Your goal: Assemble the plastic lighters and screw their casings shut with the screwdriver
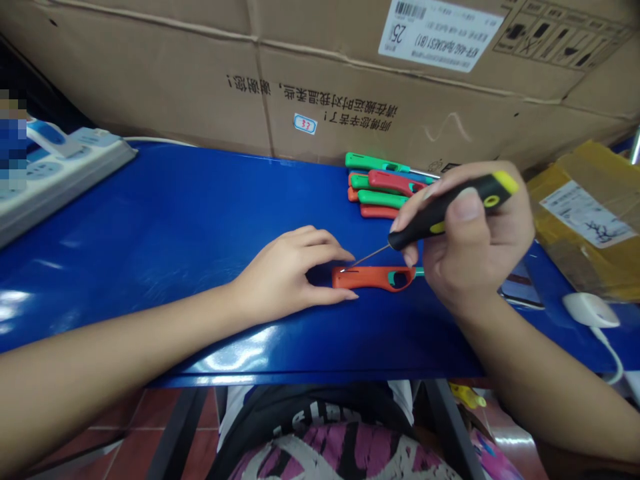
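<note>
An orange long-nosed lighter [370,277] lies flat on the blue table, its butt end toward the left. My left hand [295,267] has thumb and index finger on either side of that end, steadying it. In my right hand [480,233] is a screwdriver [440,210] with a black and yellow handle, slanting down to the left. Its thin shaft meets the lighter's body near the butt end, by a dark slot. The far end of the lighter's nozzle is hidden behind my right hand. Several green, red and orange lighters [383,198] lie piled just beyond.
A large cardboard box [200,80] stands along the back of the blue table [200,200]. At left is a white power strip [55,173]. To the right are a taped parcel [590,220], a phone-like flat object [523,290] and a white corded device [591,310].
</note>
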`<action>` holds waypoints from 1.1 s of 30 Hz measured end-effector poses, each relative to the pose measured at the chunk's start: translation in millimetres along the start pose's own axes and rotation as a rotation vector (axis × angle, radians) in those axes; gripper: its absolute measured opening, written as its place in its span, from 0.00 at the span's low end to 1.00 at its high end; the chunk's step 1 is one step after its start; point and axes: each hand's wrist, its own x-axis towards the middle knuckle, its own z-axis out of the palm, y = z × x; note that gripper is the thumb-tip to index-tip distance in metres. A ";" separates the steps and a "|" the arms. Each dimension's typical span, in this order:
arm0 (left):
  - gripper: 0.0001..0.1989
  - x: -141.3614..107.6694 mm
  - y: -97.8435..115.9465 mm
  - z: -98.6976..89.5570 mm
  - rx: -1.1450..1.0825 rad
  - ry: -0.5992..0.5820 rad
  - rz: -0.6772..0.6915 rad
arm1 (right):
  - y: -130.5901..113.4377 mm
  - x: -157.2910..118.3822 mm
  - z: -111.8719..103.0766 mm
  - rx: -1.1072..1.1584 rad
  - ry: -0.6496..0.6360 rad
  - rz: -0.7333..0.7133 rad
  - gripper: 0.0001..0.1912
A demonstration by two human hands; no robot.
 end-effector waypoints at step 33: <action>0.06 0.2 0.8 -0.1 -0.024 0.029 0.022 | 4.3 3.1 4.1 0.091 0.172 -0.032 0.04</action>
